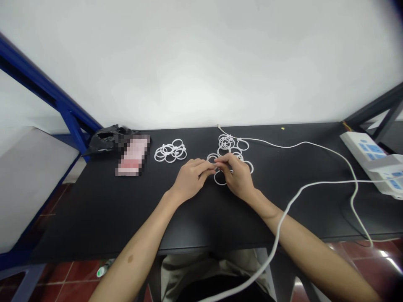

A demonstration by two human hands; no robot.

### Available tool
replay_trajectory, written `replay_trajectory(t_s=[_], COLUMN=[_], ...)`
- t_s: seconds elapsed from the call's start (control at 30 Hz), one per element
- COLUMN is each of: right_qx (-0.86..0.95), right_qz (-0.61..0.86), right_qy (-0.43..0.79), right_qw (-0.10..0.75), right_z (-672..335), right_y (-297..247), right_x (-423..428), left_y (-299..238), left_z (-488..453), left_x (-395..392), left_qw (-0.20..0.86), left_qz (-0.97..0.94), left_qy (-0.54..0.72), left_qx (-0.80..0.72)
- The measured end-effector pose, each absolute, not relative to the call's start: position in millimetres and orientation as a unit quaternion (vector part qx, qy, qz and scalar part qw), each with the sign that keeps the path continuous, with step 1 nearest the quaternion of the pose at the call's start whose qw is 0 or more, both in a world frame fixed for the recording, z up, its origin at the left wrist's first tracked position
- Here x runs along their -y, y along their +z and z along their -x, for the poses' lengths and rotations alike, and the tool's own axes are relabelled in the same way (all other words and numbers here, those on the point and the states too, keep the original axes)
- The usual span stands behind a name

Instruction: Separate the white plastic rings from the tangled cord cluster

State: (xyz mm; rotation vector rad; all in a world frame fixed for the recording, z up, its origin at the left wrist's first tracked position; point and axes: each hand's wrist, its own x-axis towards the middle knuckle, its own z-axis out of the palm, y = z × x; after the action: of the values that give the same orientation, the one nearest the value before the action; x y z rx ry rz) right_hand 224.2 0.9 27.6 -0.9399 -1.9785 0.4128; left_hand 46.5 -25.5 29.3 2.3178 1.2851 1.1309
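My left hand point(189, 178) and my right hand point(237, 174) meet over the middle of the black table, fingertips nearly touching. Both are closed in a pinch on a thin white ring point(211, 155), part of which shows just beyond the fingers. Where the fingertips grip it, the detail is hidden. Under and behind my right hand lies a loose pile of similar white rings point(227, 142), some with a small knob. To the left of my left hand rests a smaller heap of white rings point(170, 151), overlapping one another.
A black plastic bag point(107, 138) and a blurred pink-and-white item point(134, 155) lie at the left. White power strips point(367, 153) stand on the right. One white cable point(304, 143) crosses the tabletop; another cable point(280, 224) passes above my right forearm. A blue frame point(71, 121) borders the left.
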Motion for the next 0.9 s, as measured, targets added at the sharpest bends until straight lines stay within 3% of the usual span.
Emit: replay_trajectory(t_s=[0.53,0.7,0.9], right_qx=[0.772,0.801,0.849], right_qz=[0.415,0.429,0.440], right_qy=[0.189,0.133,0.008], right_qw=[0.443,0.397,0.293], right_z=[-223,-225,-226], right_y=[30,26,18], right_x=[0,-5,-8], left_y=[31,34,26], left_z=[-47,-29,3], left_x=[25,16,6], left_qw=[0.117,-0.008,-0.118], left_qz=[-0.795,-0.749,-0.638], left_qy=[0.400,0.414,0.292], left_qx=[-0.440,-0.516,-0.703])
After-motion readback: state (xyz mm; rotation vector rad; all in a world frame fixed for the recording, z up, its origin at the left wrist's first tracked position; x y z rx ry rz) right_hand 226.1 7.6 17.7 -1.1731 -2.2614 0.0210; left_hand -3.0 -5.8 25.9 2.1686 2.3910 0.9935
